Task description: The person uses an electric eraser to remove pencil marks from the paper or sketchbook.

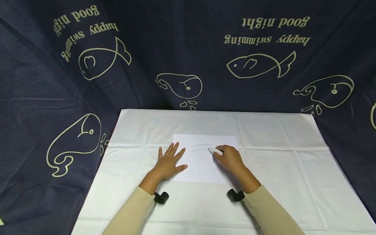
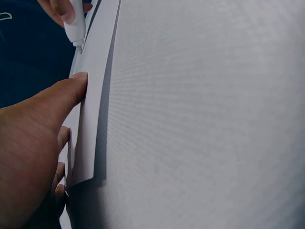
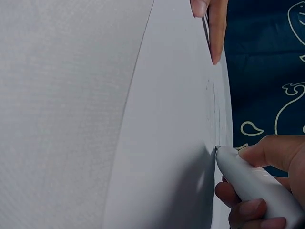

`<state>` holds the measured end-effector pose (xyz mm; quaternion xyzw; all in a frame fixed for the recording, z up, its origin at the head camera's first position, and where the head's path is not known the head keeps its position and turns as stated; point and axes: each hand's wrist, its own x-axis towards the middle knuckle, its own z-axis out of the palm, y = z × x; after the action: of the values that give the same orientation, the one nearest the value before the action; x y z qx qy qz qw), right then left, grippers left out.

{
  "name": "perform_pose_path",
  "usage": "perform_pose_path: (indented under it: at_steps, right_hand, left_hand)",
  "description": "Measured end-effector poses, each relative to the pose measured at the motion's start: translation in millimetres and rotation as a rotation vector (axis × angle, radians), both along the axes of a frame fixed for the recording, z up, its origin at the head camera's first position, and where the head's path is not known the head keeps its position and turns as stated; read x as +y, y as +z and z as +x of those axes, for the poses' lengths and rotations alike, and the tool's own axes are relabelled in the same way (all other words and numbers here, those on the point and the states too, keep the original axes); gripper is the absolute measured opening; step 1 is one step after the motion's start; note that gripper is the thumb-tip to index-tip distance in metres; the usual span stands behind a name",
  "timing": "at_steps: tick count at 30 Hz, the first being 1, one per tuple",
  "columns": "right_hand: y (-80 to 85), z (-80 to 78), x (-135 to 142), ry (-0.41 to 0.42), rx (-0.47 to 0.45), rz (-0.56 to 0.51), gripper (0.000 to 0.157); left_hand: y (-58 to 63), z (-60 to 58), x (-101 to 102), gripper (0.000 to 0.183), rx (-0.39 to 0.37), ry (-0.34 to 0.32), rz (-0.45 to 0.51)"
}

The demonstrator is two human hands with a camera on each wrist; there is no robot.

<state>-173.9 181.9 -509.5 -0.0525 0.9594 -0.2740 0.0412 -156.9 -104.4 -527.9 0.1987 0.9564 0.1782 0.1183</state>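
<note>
A sheet of white paper (image 1: 199, 171) lies on the white-covered table. My left hand (image 1: 166, 165) rests flat on its left side, fingers spread and thumb on the sheet. The fingers of my right hand (image 1: 232, 160) grip a thick white correction pen (image 1: 216, 151) over the right part of the paper. In the right wrist view, the narrow tip of the correction pen (image 3: 252, 181) meets the paper at the end of thin lines. Faint grey strokes (image 1: 201, 145) run across the sheet between the hands. Part of the pen's body is hidden by the right hand.
A white cloth (image 1: 276, 182) with fold creases covers the table. Dark blue fabric (image 1: 205, 42) printed with pale fish, whales and upside-down lettering hangs behind and at the sides. Black wrist mounts (image 1: 161, 197) sit at both sleeve cuffs.
</note>
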Motion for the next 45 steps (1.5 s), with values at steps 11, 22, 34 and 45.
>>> perform_pose_path:
  at_steps: [11,22,34,45]
  right_hand:
    - [0.6,0.8,-0.6,0.028,-0.006,-0.007,0.035]
    - [2.3,0.5,-1.8,0.029,-0.002,-0.016,0.034]
    - [0.9,-0.4,-1.9,0.011,-0.001,-0.01,0.033]
    - [4.4,-1.6,-3.1,0.01,0.004,0.014,0.033]
  left_hand:
    - [-0.3,0.2,-0.2,0.074,0.005,-0.002,0.0]
    - [-3.0,-1.6,0.1,0.075,-0.007,-0.002,-0.005]
    - [-0.5,-0.8,0.4,0.074,0.005,-0.005,0.002]
    - [-0.7,-0.4,0.5,0.074,0.005,-0.004,0.0]
